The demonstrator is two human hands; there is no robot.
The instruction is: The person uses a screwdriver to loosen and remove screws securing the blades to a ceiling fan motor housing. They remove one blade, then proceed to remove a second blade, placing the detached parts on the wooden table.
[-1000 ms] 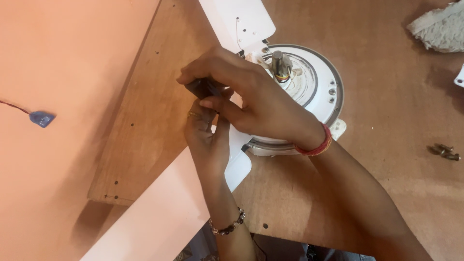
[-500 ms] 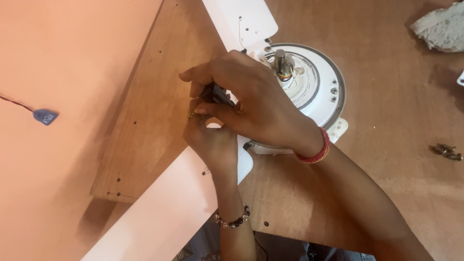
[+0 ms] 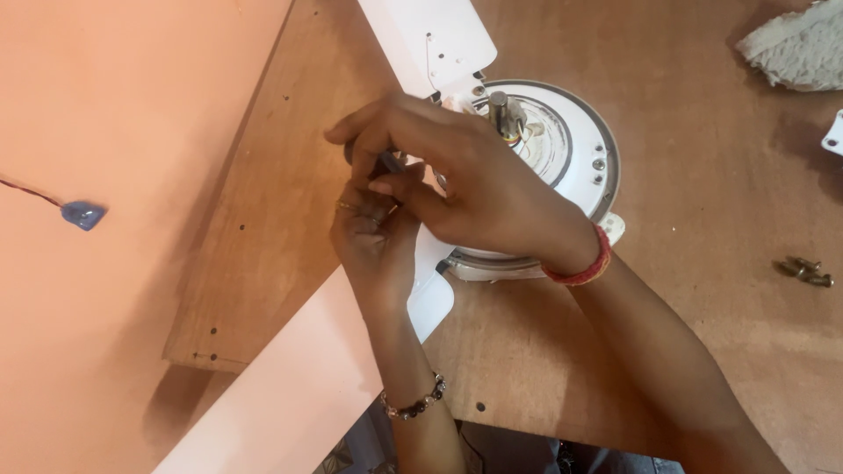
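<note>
Right hand [image 3: 479,189] grips a dark tool [image 3: 386,162] beside the white fan motor [image 3: 562,145]. Left hand [image 3: 378,237] closes underneath (its hold is hidden), over the fan blade [image 3: 290,395].

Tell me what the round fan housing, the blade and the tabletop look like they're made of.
Fan housing: probably painted metal, glossy white with a grey rim and screw heads. Blade: smooth white, likely painted sheet metal or plastic; the look leaves it open. Tabletop: brown board, matte and scuffed, with drilled holes, probably plywood or hardboard.
</note>
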